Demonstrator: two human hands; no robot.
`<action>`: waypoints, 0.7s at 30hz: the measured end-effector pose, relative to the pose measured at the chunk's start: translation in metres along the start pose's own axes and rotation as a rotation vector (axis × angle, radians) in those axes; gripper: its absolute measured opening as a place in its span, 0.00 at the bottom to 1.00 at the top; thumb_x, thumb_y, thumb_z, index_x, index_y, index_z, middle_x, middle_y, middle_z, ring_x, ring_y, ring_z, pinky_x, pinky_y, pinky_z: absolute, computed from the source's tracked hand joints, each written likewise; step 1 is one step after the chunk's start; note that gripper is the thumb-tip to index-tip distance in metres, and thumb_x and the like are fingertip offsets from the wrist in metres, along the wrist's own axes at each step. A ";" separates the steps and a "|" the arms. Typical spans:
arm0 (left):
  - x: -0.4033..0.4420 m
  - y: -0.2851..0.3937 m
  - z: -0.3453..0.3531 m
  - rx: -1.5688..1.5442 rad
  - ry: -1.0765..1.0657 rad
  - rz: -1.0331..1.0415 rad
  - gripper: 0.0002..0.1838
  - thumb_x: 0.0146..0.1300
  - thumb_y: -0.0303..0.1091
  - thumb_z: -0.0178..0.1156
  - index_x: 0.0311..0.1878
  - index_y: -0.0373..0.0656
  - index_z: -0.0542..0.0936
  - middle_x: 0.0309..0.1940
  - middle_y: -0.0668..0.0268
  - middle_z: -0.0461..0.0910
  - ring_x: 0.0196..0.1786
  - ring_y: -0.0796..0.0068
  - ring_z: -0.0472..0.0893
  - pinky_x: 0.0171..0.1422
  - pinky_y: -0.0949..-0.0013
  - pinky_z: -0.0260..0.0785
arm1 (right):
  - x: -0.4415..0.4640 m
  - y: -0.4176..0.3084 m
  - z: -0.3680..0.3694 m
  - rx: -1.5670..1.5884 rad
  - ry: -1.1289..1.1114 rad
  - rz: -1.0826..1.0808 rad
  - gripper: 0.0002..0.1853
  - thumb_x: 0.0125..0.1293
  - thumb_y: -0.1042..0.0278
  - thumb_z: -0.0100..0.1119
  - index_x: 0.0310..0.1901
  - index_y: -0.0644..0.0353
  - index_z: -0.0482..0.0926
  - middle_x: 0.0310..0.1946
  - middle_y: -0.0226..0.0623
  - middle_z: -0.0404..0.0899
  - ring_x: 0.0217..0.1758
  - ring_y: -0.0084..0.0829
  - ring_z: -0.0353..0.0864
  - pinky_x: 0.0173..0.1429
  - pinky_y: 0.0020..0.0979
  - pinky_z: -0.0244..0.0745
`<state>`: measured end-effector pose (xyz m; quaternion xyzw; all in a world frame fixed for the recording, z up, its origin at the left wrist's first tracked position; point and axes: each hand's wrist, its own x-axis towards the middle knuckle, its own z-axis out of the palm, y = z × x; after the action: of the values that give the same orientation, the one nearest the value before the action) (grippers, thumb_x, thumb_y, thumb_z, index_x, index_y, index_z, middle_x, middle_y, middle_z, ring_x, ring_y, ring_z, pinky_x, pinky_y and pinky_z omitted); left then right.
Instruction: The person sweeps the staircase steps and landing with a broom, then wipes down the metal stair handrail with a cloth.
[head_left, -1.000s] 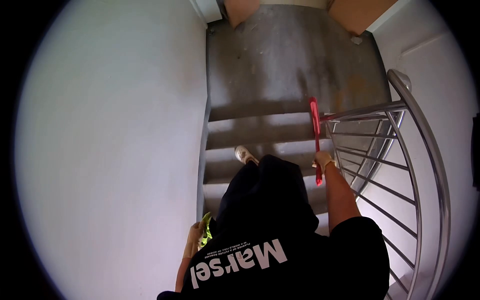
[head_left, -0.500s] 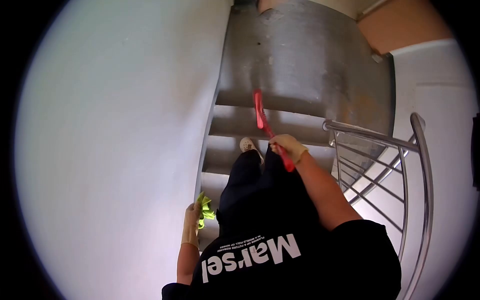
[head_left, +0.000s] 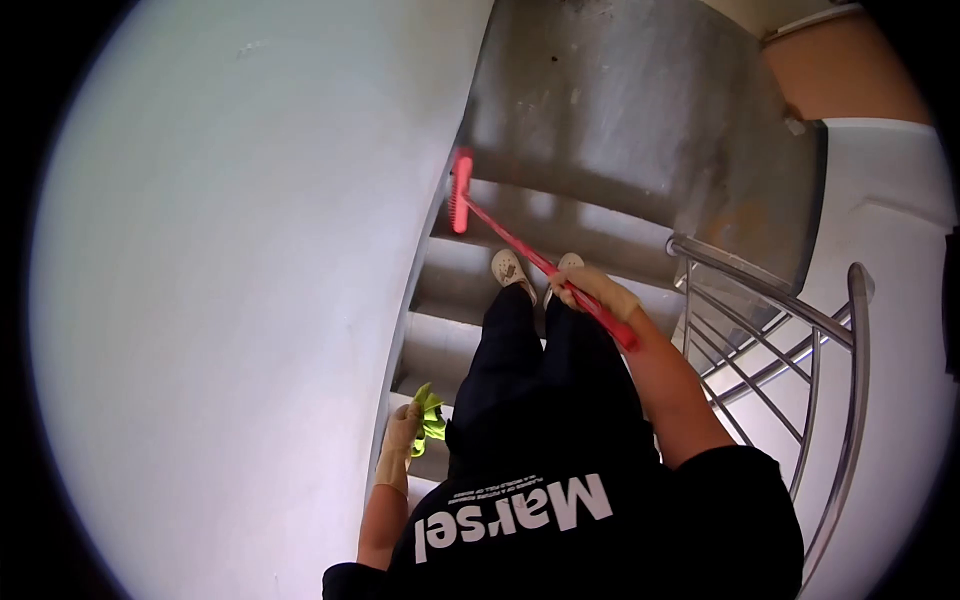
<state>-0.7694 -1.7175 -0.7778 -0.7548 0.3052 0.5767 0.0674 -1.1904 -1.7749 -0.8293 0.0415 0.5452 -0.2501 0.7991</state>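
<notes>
My right hand [head_left: 600,292], in a pale glove, is closed around the handle of a red broom [head_left: 515,242]. The broom slants up and to the left, its toothed or bristled head by the foot of the left wall near an upper step; whether it touches there I cannot tell. On the left, low beside the wall, my gloved left hand [head_left: 402,430] grips a crumpled bright green cloth [head_left: 431,422]. Its fingers are partly hidden.
Grey stairs [head_left: 440,345] lead up to a stained landing [head_left: 640,110]. My pale shoes [head_left: 508,268] are on the steps. A white wall [head_left: 230,300] runs along the left, and a metal railing [head_left: 770,285] stands on the right.
My right hand has swung the broom head left toward the wall, and the handle now slants more. Both shoes now show. My left hand still holds the cloth.
</notes>
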 end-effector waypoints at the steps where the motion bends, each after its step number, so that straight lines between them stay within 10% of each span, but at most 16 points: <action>1: 0.001 0.003 -0.009 0.035 0.000 -0.016 0.17 0.61 0.41 0.48 0.35 0.36 0.76 0.17 0.73 0.68 0.17 0.83 0.66 0.21 0.76 0.57 | 0.006 -0.014 0.012 -0.057 -0.014 -0.013 0.09 0.56 0.68 0.53 0.22 0.61 0.69 0.13 0.28 0.67 0.09 0.16 0.62 0.12 0.17 0.58; 8: -0.023 -0.010 0.000 0.051 0.082 0.016 0.16 0.61 0.41 0.49 0.36 0.35 0.76 0.18 0.72 0.70 0.18 0.83 0.66 0.21 0.77 0.58 | 0.016 0.014 -0.072 -0.083 -0.096 -0.096 0.10 0.54 0.64 0.54 0.22 0.61 0.70 0.12 0.27 0.67 0.10 0.17 0.64 0.15 0.19 0.58; 21: -0.008 0.068 0.055 0.055 -0.051 0.145 0.14 0.61 0.41 0.50 0.33 0.38 0.76 0.16 0.74 0.68 0.16 0.85 0.64 0.19 0.78 0.56 | -0.139 0.021 -0.193 -0.278 0.465 -0.030 0.02 0.54 0.76 0.48 0.26 0.63 0.67 0.16 0.34 0.66 0.13 0.22 0.63 0.13 0.24 0.58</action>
<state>-0.8530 -1.7438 -0.7714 -0.7136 0.3732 0.5905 0.0539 -1.3842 -1.6419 -0.7874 -0.0206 0.7437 -0.1685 0.6466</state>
